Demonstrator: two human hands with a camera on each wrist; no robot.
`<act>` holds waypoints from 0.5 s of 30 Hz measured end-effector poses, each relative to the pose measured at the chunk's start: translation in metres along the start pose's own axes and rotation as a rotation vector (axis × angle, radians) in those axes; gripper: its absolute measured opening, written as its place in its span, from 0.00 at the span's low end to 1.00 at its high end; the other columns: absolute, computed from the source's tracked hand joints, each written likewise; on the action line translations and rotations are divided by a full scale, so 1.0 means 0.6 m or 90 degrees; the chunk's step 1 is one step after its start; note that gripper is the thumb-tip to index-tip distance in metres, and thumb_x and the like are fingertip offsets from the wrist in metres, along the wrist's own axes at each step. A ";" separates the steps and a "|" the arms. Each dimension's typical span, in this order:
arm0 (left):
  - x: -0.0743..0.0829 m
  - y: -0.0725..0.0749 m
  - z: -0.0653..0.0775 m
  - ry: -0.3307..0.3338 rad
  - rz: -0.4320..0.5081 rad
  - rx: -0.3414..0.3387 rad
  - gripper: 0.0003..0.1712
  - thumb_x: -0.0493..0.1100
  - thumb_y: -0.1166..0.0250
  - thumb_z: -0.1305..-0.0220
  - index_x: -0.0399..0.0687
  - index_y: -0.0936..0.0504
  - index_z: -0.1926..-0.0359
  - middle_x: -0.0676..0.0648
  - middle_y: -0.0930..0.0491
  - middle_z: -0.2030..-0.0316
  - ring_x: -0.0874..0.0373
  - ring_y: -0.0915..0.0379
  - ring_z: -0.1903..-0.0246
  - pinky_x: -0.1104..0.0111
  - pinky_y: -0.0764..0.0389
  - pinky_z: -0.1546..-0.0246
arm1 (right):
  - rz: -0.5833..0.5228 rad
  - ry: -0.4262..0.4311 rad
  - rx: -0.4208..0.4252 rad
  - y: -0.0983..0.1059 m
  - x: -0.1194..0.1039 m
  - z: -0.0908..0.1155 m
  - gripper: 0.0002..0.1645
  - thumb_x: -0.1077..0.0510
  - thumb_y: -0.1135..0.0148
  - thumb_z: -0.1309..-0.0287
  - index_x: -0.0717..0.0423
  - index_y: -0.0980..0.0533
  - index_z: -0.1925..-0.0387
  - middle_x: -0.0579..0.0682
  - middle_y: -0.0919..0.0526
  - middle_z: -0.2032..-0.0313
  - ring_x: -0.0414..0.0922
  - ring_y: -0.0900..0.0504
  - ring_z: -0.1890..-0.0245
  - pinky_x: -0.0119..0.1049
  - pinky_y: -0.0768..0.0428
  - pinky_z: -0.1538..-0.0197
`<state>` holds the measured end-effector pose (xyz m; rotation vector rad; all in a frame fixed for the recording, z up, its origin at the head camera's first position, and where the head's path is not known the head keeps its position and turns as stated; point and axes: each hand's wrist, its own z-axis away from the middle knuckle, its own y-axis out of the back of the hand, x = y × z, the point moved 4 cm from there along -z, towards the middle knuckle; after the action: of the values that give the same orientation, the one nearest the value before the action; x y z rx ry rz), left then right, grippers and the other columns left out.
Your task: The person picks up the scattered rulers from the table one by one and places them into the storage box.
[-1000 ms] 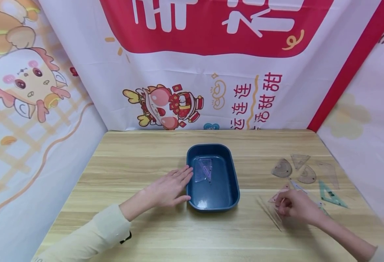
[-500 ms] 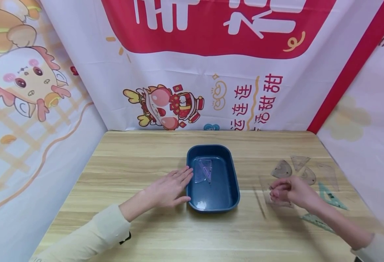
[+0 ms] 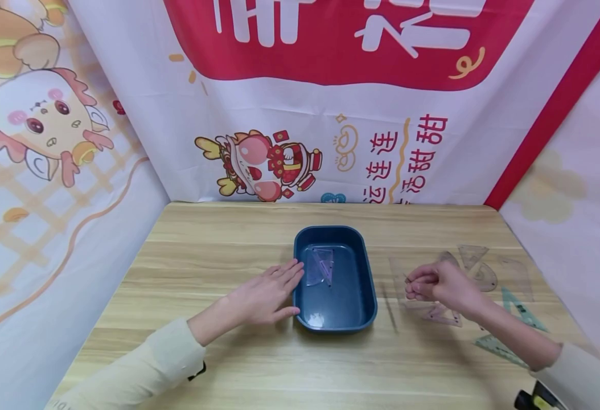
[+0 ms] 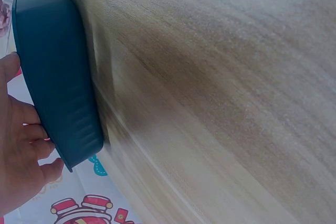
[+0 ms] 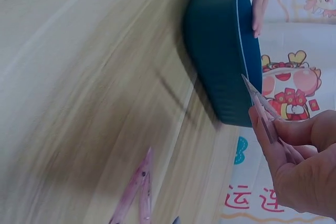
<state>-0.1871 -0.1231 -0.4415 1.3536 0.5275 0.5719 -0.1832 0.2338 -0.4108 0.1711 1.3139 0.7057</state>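
Note:
A dark blue rectangular box stands on the table, with purple set squares lying inside at its far left. My left hand rests against the box's left rim, its fingers straight; the left wrist view shows the fingertips right at that rim. To the right of the box, my right hand pinches a clear set square between thumb and fingers, raised over the table, one pointed corner toward the box. Below that hand a pink set square lies on the table.
On the right side of the table lie a clear protractor, a small clear set square, a larger clear one and two green set squares. A printed cloth hangs behind the table.
My right hand has lifted the clear set square and carried it left toward the box, uncovering the pink set square. The left hand has stayed at the rim.

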 end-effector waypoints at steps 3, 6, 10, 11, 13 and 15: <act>0.000 0.002 -0.001 0.001 0.000 -0.002 0.48 0.71 0.55 0.28 0.40 0.45 0.23 0.41 0.49 0.22 0.46 0.57 0.21 0.50 0.41 0.25 | -0.032 -0.006 -0.010 -0.003 -0.007 -0.006 0.16 0.71 0.44 0.34 0.76 0.25 0.47 0.62 0.12 0.60 0.47 0.11 0.60 0.38 0.13 0.55; 0.000 0.002 -0.002 0.002 -0.007 -0.007 0.48 0.71 0.56 0.28 0.40 0.46 0.23 0.42 0.50 0.21 0.46 0.58 0.21 0.50 0.41 0.25 | -0.063 -0.008 -0.020 -0.009 -0.014 -0.014 0.15 0.71 0.44 0.34 0.76 0.25 0.48 0.65 0.13 0.59 0.47 0.11 0.60 0.38 0.13 0.55; 0.001 0.003 -0.002 0.003 -0.011 -0.010 0.48 0.71 0.55 0.28 0.40 0.46 0.23 0.42 0.50 0.21 0.47 0.58 0.21 0.50 0.41 0.25 | -0.084 -0.008 -0.027 -0.014 -0.022 -0.028 0.16 0.71 0.43 0.34 0.77 0.25 0.48 0.65 0.13 0.59 0.46 0.11 0.61 0.39 0.13 0.54; 0.001 0.003 -0.001 0.002 -0.011 -0.010 0.48 0.71 0.55 0.28 0.40 0.45 0.23 0.42 0.49 0.22 0.46 0.57 0.21 0.50 0.41 0.25 | -0.084 -0.006 -0.028 -0.014 -0.025 -0.031 0.16 0.71 0.44 0.34 0.77 0.25 0.47 0.65 0.13 0.59 0.45 0.11 0.61 0.39 0.13 0.54; 0.002 0.004 0.000 0.001 -0.008 -0.008 0.48 0.70 0.55 0.28 0.40 0.45 0.23 0.41 0.49 0.22 0.46 0.57 0.21 0.50 0.41 0.25 | -0.086 -0.005 -0.029 -0.014 -0.028 -0.039 0.16 0.71 0.44 0.34 0.78 0.26 0.47 0.63 0.12 0.60 0.45 0.11 0.61 0.39 0.13 0.54; 0.003 0.003 0.000 0.002 -0.005 -0.009 0.48 0.70 0.54 0.28 0.39 0.45 0.23 0.41 0.49 0.22 0.46 0.57 0.21 0.50 0.41 0.25 | -0.087 -0.002 -0.031 -0.014 -0.032 -0.045 0.16 0.71 0.44 0.34 0.78 0.26 0.47 0.62 0.12 0.61 0.45 0.11 0.62 0.38 0.13 0.55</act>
<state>-0.1857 -0.1217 -0.4395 1.3369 0.5298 0.5711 -0.2067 0.2092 -0.4063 0.0424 1.2921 0.6200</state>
